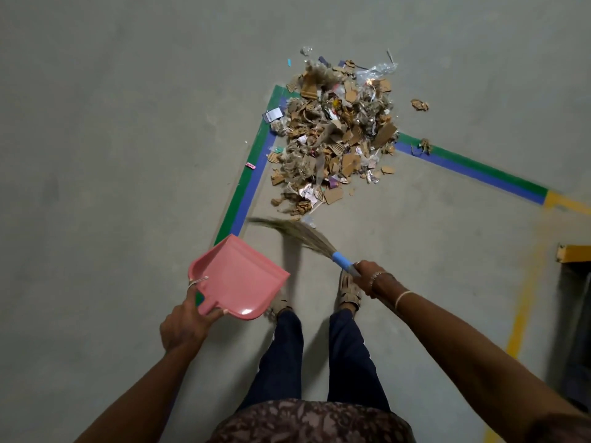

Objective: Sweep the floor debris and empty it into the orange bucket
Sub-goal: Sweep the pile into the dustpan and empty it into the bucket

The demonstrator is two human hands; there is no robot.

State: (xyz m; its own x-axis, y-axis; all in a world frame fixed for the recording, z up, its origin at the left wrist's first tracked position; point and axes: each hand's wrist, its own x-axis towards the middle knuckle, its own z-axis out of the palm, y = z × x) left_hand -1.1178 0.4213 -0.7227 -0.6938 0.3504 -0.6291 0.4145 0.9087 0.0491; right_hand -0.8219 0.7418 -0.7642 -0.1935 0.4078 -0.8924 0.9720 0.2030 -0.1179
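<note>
A heap of debris (339, 132), mostly cardboard scraps, paper and clear plastic, lies on the grey floor ahead of me. My left hand (187, 321) grips the handle of a pink dustpan (238, 278), held above the floor with nothing in it. My right hand (372, 278) grips a grass broom (300, 233) by its blue-wrapped handle. The bristles point left, just short of the near edge of the heap. The orange bucket is out of view.
Green and blue tape lines (248, 183) form a corner under the heap; yellow lines (524, 302) run on the right. A few stray scraps (419, 104) lie right of the heap. A yellow and dark object (574, 254) stands at the right edge. My feet (348, 290) are below the broom.
</note>
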